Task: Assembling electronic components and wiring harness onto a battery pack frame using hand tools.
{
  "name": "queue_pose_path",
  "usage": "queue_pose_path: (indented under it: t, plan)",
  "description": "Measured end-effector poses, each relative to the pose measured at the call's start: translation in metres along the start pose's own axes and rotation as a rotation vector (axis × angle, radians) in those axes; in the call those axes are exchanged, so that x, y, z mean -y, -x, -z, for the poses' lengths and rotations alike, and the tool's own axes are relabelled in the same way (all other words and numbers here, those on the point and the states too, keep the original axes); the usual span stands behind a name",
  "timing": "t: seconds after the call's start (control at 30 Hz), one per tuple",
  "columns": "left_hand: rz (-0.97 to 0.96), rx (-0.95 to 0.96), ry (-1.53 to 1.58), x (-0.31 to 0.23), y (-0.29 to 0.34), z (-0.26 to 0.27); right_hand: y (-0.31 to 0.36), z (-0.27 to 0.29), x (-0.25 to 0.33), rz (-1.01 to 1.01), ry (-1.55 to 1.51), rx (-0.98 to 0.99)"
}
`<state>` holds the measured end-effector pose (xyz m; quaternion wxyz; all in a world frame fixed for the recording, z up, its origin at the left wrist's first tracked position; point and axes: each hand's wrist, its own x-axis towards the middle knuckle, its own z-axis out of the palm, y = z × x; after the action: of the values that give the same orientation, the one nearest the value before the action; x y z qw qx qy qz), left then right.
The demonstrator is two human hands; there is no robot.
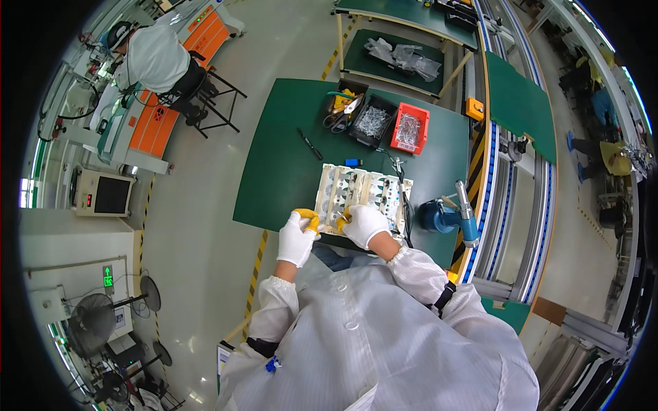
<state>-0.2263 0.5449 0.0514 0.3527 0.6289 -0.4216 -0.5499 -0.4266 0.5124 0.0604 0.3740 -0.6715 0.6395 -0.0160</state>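
My left hand (297,238), in a white glove with yellow fingertips, is at the near left corner of a pale panel (332,179) with rows of round and slotted parts. Its fingers are curled together, and whatever they may hold is too small to name. Over the near middle of the same panel, my right hand (364,225) pinches with thumb and fingers in a matching glove. Something tiny seems to be between those fingertips, but its kind does not show. Dark cables (406,219) run along the panel's right side.
The green table (274,151) bears a black bin of small metal pieces (373,120), a red bin of similar pieces (409,130), scissors (341,118), a black pen (310,144) and a blue block (353,163). A blue-and-silver device (445,216) stands right, beside a conveyor rail (492,198). A person (157,61) sits far left.
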Motion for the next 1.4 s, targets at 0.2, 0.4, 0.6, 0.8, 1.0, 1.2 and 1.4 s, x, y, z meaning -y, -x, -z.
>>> queue_pose_path:
  t: [0.2, 0.4, 0.6, 0.8, 1.0, 1.2, 1.4]
  plan:
    - [-0.146, -0.056, -0.304, 0.007, -0.013, -0.012, 0.005, 0.006, -0.003, 0.029, 0.012, -0.007]
    - [-0.240, -0.038, -0.427, 0.004, -0.011, -0.020, 0.004, 0.009, -0.003, -0.006, -0.018, -0.002]
    - [-0.440, -0.004, -0.845, 0.002, -0.026, -0.012, -0.002, 0.005, -0.002, -0.014, 0.016, 0.014]
    - [-0.668, 0.026, -0.929, 0.002, -0.029, -0.013, 0.004, 0.010, 0.002, 0.006, -0.023, -0.030]
    - [-0.799, 0.147, -1.060, 0.002, -0.033, -0.015, 0.022, 0.008, -0.005, 0.045, 0.032, -0.109]
    - [-0.450, 0.135, -1.115, 0.003, -0.008, -0.025, 0.080, -0.016, -0.127, -0.374, -0.489, -0.775]
    - [-0.527, 0.112, -1.035, -0.007, 0.013, -0.016, 0.052, 0.017, -0.229, -0.074, -0.950, -0.811]
